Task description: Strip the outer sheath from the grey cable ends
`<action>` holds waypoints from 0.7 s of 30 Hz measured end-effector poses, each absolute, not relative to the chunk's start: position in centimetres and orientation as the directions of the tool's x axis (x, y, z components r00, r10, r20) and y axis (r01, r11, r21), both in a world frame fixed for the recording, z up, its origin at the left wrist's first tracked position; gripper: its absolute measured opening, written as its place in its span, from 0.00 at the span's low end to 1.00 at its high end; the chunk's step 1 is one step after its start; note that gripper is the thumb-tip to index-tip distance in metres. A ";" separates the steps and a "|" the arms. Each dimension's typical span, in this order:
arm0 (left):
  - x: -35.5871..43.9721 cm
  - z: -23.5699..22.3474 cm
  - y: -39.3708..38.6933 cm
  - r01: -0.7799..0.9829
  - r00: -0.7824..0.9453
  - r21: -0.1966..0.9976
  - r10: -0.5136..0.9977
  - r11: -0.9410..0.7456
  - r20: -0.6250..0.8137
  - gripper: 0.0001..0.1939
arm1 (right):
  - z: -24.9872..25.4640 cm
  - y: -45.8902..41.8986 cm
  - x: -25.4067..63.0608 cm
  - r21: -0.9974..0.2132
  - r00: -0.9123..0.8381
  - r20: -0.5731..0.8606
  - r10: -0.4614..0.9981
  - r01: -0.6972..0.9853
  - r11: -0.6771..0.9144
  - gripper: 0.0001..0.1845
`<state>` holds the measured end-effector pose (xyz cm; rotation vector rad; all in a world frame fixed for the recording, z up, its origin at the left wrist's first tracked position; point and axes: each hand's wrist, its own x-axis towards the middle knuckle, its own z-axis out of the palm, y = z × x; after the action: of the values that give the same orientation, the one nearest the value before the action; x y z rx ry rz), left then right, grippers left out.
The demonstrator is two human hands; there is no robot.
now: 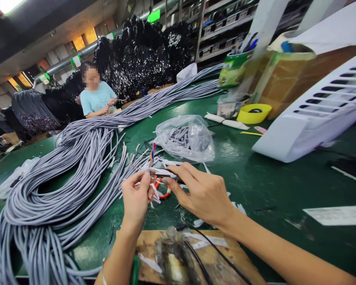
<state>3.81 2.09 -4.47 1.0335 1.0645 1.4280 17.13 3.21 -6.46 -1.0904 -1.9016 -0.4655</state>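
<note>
My left hand [138, 194] is closed in a pinch at the cut ends of the grey cables, a bit of grey cable [151, 171] showing at its fingertips. My right hand [203, 192] comes in from the right, thumb and index finger pinched on a thin dark piece [163, 175] that points toward the left fingertips. Its exact kind is not clear. Below the fingers is an orange-red loop [166, 194], like a tool handle, among white scraps. A fan of cable ends [126, 160] lies just beyond my left hand, beside striped coloured wires [152, 154].
Long grey cables [86, 146] cover the green table's [240, 178] left side. Behind my hands sits a clear bag [185, 138] of small grey parts. A wooden board [225, 257], yellow tape roll [254, 113], white slotted casing [299, 130] and green can [234, 69] stand around. A co-worker [97, 95] sits across.
</note>
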 end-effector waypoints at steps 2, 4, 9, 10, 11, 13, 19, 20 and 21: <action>3.8 -4.6 2.0 -0.206 -0.077 0.976 0.995 -0.076 0.061 0.19 | -6.5 3.2 17.0 -0.086 -0.240 0.834 0.497 0.833 0.547 0.20; 3.8 -4.8 2.0 -0.163 -0.054 0.984 0.997 -0.068 0.059 0.19 | -6.6 3.2 17.0 -0.084 -0.248 0.825 0.508 0.835 0.543 0.20; 3.9 -4.9 1.8 -0.128 -0.063 0.989 0.996 -0.069 0.062 0.18 | -6.6 3.1 17.1 -0.100 -0.280 0.774 0.567 0.831 0.547 0.21; 3.9 -4.8 1.8 -0.135 -0.072 0.988 0.995 -0.075 0.066 0.17 | -6.6 3.0 17.1 -0.101 -0.286 0.770 0.570 0.828 0.552 0.21; 3.9 -4.8 1.8 -0.141 -0.082 0.987 0.994 -0.080 0.069 0.17 | -6.6 3.0 17.1 -0.105 -0.287 0.769 0.571 0.825 0.556 0.21; 4.0 -4.6 1.8 -0.143 -0.100 0.986 0.992 -0.084 0.070 0.16 | -6.6 2.9 17.2 -0.122 -0.275 0.773 0.572 0.820 0.559 0.21; 3.9 -4.4 1.9 -0.114 -0.119 0.991 0.991 -0.075 0.061 0.13 | -6.6 3.0 17.1 -0.288 -0.202 0.751 0.629 0.756 0.587 0.17; 3.9 -4.5 2.0 -0.111 -0.126 0.991 0.990 -0.073 0.059 0.13 | -6.5 3.0 17.1 -0.338 -0.184 0.740 0.646 0.730 0.594 0.17; 3.8 -4.5 2.1 -0.108 -0.133 0.992 0.989 -0.071 0.056 0.12 | -6.4 3.1 17.1 -0.390 -0.163 0.727 0.667 0.700 0.597 0.17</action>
<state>3.80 2.09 -4.53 1.1067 1.1875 1.4034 17.10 3.13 -6.41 -1.1003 -1.8716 -0.0443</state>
